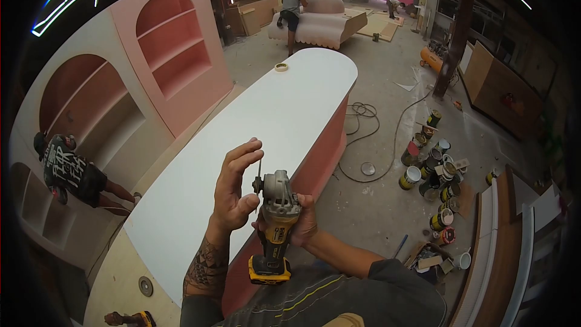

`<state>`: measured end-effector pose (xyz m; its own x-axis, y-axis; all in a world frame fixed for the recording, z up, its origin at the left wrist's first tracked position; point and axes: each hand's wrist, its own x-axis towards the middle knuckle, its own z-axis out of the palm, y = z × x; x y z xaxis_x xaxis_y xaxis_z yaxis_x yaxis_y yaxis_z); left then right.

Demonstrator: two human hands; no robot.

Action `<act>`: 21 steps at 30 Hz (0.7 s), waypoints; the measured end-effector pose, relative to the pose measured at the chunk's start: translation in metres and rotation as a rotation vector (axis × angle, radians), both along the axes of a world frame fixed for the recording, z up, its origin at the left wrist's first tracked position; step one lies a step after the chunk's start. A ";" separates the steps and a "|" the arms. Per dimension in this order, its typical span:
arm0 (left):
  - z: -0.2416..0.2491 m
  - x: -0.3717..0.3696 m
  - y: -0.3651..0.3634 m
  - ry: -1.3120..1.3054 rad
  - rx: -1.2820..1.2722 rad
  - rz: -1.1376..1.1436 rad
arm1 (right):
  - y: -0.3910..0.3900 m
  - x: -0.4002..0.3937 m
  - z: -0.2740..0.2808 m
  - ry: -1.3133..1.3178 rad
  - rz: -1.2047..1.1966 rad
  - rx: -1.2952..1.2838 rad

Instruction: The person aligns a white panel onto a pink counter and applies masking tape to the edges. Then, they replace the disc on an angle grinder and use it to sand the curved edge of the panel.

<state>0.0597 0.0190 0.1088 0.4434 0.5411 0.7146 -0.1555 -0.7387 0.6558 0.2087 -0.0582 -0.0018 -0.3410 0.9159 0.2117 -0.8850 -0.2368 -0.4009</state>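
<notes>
My right hand (pixel 305 221) is wrapped around the body of a yellow and black cordless angle grinder (pixel 278 224), its battery end toward me. The grinder's spindle side faces left, where a thin disc (pixel 261 166) shows almost edge-on. Beside that disc is my left hand (pixel 232 175), fingers stretched upward and thumb apart below, the fingertips right at the disc's upper edge. Beneath both hands lies a long white-topped counter (pixel 260 109) with pink sides. A loose grinding disc (pixel 145 286) rests on its bare wood end, near another yellow and black power tool (pixel 130 319).
A tape roll (pixel 281 67) sits at the counter's far end. Several paint cans (pixel 410 177) and a cable (pixel 396 145) are on the floor to the right. One person (pixel 72 169) bends by the arched pink shelves (pixel 175 42); another person (pixel 293 9) stands farther back.
</notes>
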 end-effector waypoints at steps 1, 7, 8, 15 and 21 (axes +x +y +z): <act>0.004 0.000 0.004 -0.004 0.064 -0.041 | 0.002 -0.008 0.003 0.010 0.052 0.027; 0.004 -0.004 -0.017 -0.117 -0.041 0.009 | 0.001 -0.021 0.005 0.038 0.193 0.134; 0.006 -0.008 -0.021 -0.138 -0.197 -0.002 | -0.001 -0.022 0.010 0.043 0.210 0.118; 0.015 -0.022 -0.037 -0.014 -0.287 0.141 | -0.006 -0.030 0.004 0.084 0.264 0.067; 0.031 -0.041 -0.042 0.029 0.428 0.145 | -0.017 -0.046 0.007 0.133 0.436 0.101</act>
<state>0.0183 -0.0230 0.1398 0.4082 0.2577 0.8758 -0.0162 -0.9571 0.2892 0.1627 -0.0747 0.0055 -0.6533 0.6659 0.3603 -0.7570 -0.5638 -0.3304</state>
